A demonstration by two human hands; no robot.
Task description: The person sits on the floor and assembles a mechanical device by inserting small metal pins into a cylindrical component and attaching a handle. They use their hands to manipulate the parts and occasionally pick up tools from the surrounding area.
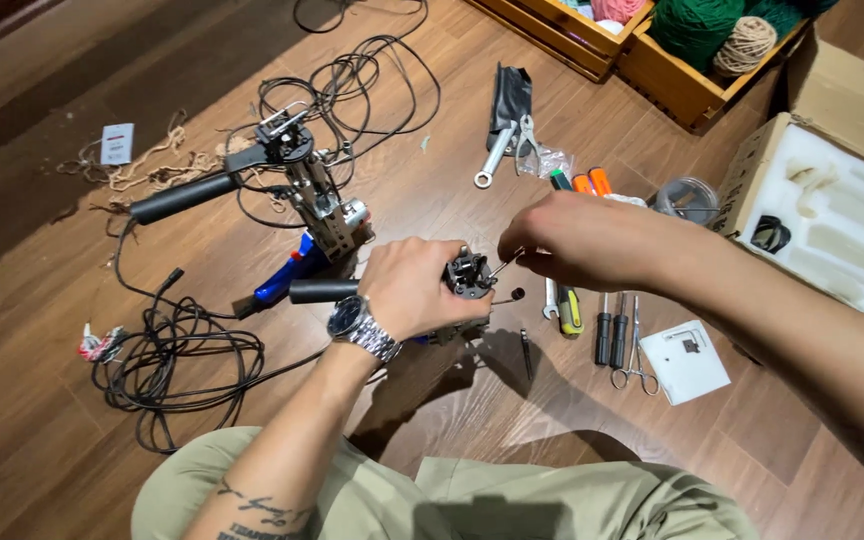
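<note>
My left hand [414, 288], with a metal watch [362, 330] on the wrist, grips a small dark metal device [469, 275] that has a black tube handle [324, 291] sticking out to the left. My right hand [582, 240] pinches a thin metal tool [505, 264] whose tip touches the top of that device. Both hands hover low over the wooden floor [452, 400], above my knees.
A second handled metal assembly [302, 185] with a blue part lies to the left among tangled black cables [177, 360]. Screwdrivers, scissors [636, 372] and a wrench [492, 160] lie around. White foam packing [832, 215] and wooden crates [682, 85] with yarn sit at the right.
</note>
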